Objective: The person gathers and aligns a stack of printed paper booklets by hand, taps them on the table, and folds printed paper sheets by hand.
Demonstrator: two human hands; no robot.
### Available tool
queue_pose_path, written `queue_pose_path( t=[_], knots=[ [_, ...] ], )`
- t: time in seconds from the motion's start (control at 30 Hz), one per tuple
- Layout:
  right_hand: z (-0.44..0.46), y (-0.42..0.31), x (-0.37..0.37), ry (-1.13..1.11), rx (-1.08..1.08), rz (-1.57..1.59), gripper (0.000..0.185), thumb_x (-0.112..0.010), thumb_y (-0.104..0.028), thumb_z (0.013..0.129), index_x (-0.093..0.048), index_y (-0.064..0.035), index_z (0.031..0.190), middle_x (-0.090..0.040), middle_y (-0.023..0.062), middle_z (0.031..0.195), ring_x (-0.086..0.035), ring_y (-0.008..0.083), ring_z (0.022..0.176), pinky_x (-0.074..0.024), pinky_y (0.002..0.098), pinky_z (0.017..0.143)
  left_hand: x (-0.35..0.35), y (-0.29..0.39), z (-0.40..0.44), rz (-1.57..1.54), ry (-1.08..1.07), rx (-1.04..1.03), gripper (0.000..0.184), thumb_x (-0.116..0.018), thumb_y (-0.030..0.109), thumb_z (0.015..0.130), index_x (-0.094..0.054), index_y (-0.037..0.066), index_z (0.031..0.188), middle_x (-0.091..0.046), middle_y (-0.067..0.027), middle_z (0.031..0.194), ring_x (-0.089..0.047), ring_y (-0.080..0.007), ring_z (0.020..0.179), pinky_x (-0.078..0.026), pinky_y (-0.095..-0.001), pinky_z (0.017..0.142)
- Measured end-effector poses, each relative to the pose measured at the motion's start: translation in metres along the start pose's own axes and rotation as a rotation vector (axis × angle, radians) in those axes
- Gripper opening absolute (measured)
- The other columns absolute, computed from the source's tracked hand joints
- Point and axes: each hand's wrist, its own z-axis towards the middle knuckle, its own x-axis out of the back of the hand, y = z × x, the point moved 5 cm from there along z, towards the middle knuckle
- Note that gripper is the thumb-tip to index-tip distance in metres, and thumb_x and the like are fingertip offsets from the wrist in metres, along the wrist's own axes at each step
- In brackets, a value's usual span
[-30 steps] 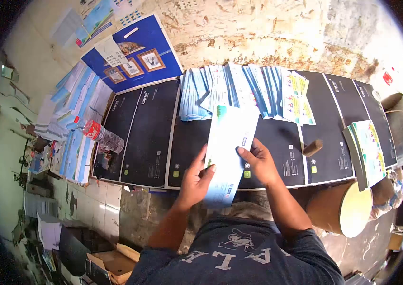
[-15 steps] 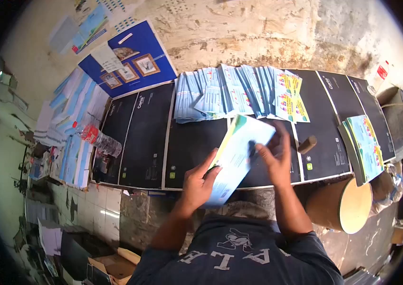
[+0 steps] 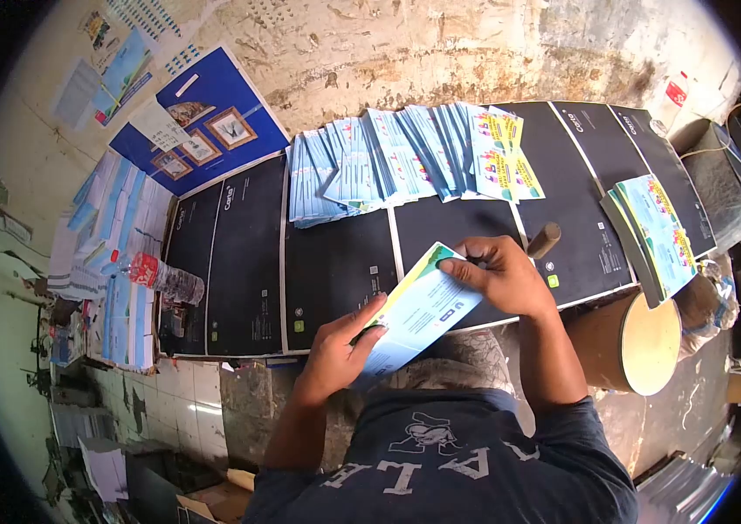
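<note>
A pale blue printed leaflet [image 3: 427, 306] with a green and yellow corner is held tilted over the table's front edge, in front of my body. My left hand [image 3: 340, 349] grips its lower left edge, thumb on top and fingers beneath. At the upper right corner, my right hand [image 3: 506, 278] pinches the paper between thumb and fingers. Whether it is one sheet or several folded together I cannot tell. Beyond the hands lies a fanned row of similar leaflets [image 3: 357, 166], the right end showing yellow print. A short brown wooden piece [image 3: 545, 240] lies close to my right hand.
Black panels [image 3: 248, 262] cover the tabletop. A thick leaflet stack [image 3: 650, 236] overhangs the right front edge, above a round drum [image 3: 650, 345]. At left are a plastic bottle [image 3: 161, 275], paper stacks [image 3: 126, 210] and a blue picture board [image 3: 204, 122] against the wall.
My right hand, blurred and beside the leaflet's right edge before, now pinches its upper corner. The leaflet has come lower and nearer my body. The camera view has shifted slightly.
</note>
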Motion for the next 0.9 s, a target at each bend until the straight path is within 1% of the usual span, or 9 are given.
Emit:
queue_pose_path(
  t=[0.13, 0.3, 0.43, 0.5, 0.7, 0.9],
  knots=[
    [0.0001, 0.0008, 0.0019, 0.019, 0.015, -0.015, 0.023, -0.069, -0.017, 0.094, -0.071, 0.0058, 0.093, -0.071, 0.0081, 0.074, -0.061, 0.0075, 0.066, -0.0486, 0.0285, 0.06, 0.0004, 0.0045, 0.0018, 0.01, 0.019, -0.046, 0.05, -0.069, 0.002, 0.091, -0.056, 0.007, 0.139, -0.067, -0.0245, 0.121, -0.069, -0.0285, 0.11, -0.053, -0.0328, 0.089],
    [-0.0012, 0.001, 0.0034, 0.031, 0.009, -0.037, 0.023, -0.071, -0.018, 0.093, -0.072, 0.0055, 0.092, -0.071, 0.0088, 0.072, -0.06, 0.0076, 0.065, -0.0483, 0.0289, 0.058, -0.0002, 0.0057, 0.0019, -0.023, -0.024, 0.011, 0.05, -0.068, 0.002, 0.091, -0.056, 0.009, 0.14, -0.068, -0.0237, 0.118, -0.07, -0.0247, 0.106, -0.053, -0.0312, 0.088],
    [-0.0013, 0.003, 0.0035, 0.051, 0.025, -0.043, 0.024, -0.072, -0.019, 0.092, -0.072, 0.0054, 0.091, -0.07, 0.0097, 0.071, -0.06, 0.0079, 0.065, -0.0482, 0.029, 0.058, -0.0018, 0.0028, 0.001, -0.058, -0.042, 0.04, 0.05, -0.068, 0.001, 0.091, -0.056, 0.008, 0.14, -0.069, -0.0233, 0.117, -0.07, -0.0223, 0.105, -0.053, -0.0305, 0.087],
    [-0.001, 0.0038, 0.0042, 0.058, 0.021, -0.056, 0.025, -0.072, -0.019, 0.092, -0.072, 0.0054, 0.091, -0.07, 0.0097, 0.071, -0.061, 0.008, 0.065, -0.0482, 0.029, 0.058, -0.001, 0.006, 0.0017, -0.08, -0.011, -0.017, 0.05, -0.068, 0.001, 0.091, -0.056, 0.008, 0.14, -0.07, -0.0227, 0.116, -0.07, -0.0207, 0.103, -0.054, -0.0306, 0.085],
    [-0.002, -0.0033, 0.0057, 0.063, 0.006, -0.069, 0.027, -0.072, -0.022, 0.093, -0.072, 0.0054, 0.091, -0.07, 0.0094, 0.071, -0.06, 0.0077, 0.065, -0.0477, 0.0289, 0.058, -0.0009, 0.0025, 0.0004, -0.099, -0.015, 0.029, 0.05, -0.069, 0.002, 0.091, -0.056, 0.006, 0.139, -0.07, -0.0229, 0.116, -0.07, -0.0198, 0.103, -0.053, -0.0301, 0.085],
    [-0.0018, -0.0029, 0.0055, 0.065, -0.005, -0.058, 0.027, -0.07, -0.022, 0.095, -0.072, 0.0047, 0.091, -0.07, 0.0094, 0.07, -0.059, 0.0075, 0.064, -0.0466, 0.029, 0.057, -0.0011, 0.0063, 0.0003, -0.08, 0.014, -0.002, 0.052, -0.069, 0.001, 0.09, -0.056, 0.008, 0.14, -0.07, -0.0227, 0.115, -0.071, -0.0196, 0.1, -0.054, -0.0304, 0.084]
  ],
)
